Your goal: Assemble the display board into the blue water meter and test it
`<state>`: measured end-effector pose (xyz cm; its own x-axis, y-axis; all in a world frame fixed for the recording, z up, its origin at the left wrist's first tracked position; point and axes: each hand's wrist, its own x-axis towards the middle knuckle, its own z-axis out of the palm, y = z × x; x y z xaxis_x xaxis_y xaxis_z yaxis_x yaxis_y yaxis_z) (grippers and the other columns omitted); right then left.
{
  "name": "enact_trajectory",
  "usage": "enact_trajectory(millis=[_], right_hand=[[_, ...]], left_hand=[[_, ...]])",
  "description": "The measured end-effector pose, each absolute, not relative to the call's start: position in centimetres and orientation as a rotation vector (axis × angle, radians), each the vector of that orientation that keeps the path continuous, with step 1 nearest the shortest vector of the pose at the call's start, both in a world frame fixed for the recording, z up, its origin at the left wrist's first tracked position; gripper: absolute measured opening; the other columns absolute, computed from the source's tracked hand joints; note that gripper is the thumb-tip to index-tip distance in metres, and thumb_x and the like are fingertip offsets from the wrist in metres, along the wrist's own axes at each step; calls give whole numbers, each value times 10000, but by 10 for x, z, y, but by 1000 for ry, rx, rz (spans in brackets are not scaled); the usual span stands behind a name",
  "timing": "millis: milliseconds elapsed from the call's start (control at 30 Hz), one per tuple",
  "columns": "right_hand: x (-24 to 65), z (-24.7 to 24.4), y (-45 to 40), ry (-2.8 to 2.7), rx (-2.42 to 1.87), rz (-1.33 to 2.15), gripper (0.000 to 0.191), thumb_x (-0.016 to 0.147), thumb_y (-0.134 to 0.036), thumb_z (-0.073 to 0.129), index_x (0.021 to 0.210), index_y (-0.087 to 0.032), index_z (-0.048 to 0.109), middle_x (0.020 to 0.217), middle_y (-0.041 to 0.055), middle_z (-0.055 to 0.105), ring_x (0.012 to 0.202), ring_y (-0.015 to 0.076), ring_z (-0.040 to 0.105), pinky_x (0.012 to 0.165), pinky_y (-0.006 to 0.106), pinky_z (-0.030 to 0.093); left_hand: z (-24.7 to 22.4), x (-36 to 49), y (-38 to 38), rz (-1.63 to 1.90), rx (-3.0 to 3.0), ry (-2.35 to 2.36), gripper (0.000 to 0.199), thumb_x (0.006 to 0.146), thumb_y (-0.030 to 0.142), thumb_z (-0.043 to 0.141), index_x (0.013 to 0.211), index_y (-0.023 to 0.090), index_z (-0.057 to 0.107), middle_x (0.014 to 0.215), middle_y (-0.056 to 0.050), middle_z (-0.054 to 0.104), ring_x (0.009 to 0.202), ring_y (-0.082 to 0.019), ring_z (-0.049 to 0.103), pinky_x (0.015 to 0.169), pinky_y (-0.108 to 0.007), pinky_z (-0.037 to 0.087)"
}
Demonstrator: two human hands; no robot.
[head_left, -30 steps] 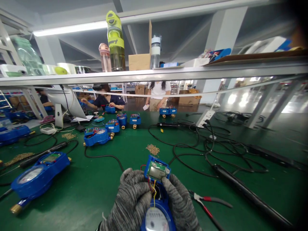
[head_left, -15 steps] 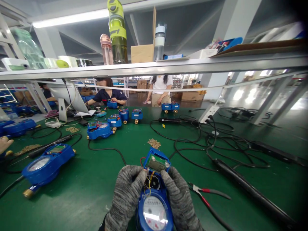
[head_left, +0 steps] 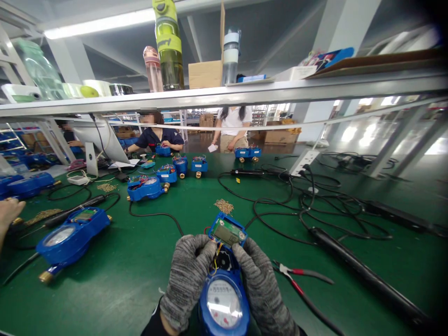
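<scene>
A blue water meter [head_left: 224, 303] with a round dial is in front of me at the bottom centre. Its blue upper housing, carrying a green circuit board with a display [head_left: 227, 233], is tilted up above the body, and yellow wires [head_left: 216, 263] run between the two. My left hand [head_left: 189, 275], in a grey knit glove, pinches the housing's left lower edge. On the other side my right hand [head_left: 261, 282], gloved alike, grips the right lower edge with thumb and fingers. The pliers [head_left: 297, 275] with red and black handles lie open just right of my right hand.
A pile of small brass screws [head_left: 224, 206] lies beyond the housing. Black electric screwdrivers [head_left: 364, 275] and tangled cables spread over the right side. Another blue meter [head_left: 72, 238] sits at left, near a co-worker's hand [head_left: 10, 212]. Several meters [head_left: 149, 187] stand farther back, below a shelf [head_left: 210, 95].
The housing has tipped a little, so its display shows more clearly between my hands. At left the co-worker's hand has come further into view.
</scene>
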<state>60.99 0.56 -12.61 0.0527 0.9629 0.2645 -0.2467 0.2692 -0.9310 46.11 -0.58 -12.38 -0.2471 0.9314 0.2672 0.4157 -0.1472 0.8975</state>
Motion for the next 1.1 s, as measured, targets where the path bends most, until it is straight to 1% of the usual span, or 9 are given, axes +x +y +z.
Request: enact_trajectory(millis=[200,333,467,533,667,767,867,967,1100], right_hand=[[613,-134,10,-1123,-803,1203,317,830,-438,718,1058,-221,753,1086,78,772,959,278,727,877,388,583],[617,-140,13,-1129,-781,1251,317,876,-414,685,1113,-209,734,1142,78,753,1031,276,699,956,394,529],[619,-144,14,-1124,-844,1201,306,858,-428,708,1061,-203,747,1104,78,763,997,275,697,947,399,520],[619,-146,14,-1116,-850,1212,303,855,-433,711,1040,-196,747,1085,79,765,972,274,702,924,398,531],[619,-147,15,-1081,-829,1232,301,843,-424,716,1037,-197,747,1046,71,770,903,258,707,867,385,556],[619,-148,16,-1069,-841,1230,311,824,-430,725,1018,-189,756,999,75,772,862,257,705,846,395,563],[619,-146,17,-1065,-833,1239,330,815,-442,728,1020,-187,760,984,76,774,852,260,707,849,405,564],[618,-143,15,-1080,-825,1252,340,801,-453,738,1018,-193,765,999,73,775,876,266,711,867,400,561],[617,-140,12,-1085,-825,1279,340,801,-451,741,1018,-190,764,991,73,778,874,269,712,838,388,573]], left_hand=[[-112,453,-3,1284,1648,1559,206,811,351,656,737,179,743,796,-66,714,823,-252,648,807,-405,523],[-111,451,-3,1305,1737,1581,157,781,321,667,731,186,731,785,-67,681,815,-261,621,793,-438,519],[-120,457,-3,1396,1810,1633,169,813,288,599,860,179,719,996,-114,686,981,-293,600,953,-536,462],[-125,460,-4,1407,1837,1657,163,831,257,561,867,180,700,969,-108,685,984,-293,598,987,-572,434],[-128,459,-4,1379,1878,1651,70,823,186,545,801,177,611,812,-64,646,793,-229,628,754,-418,557],[-125,453,-2,1370,1967,1609,35,801,157,555,791,185,574,780,-40,634,713,-187,625,639,-316,553],[-120,448,0,1395,2136,1615,78,735,122,574,716,198,571,715,-21,609,724,-209,604,795,-427,536],[-117,445,1,1447,2309,1627,115,713,87,576,707,199,601,678,-9,625,708,-212,601,1001,-554,406],[-120,441,1,1509,2449,1690,153,768,87,594,860,181,670,809,-55,731,782,-238,670,1004,-546,403]])
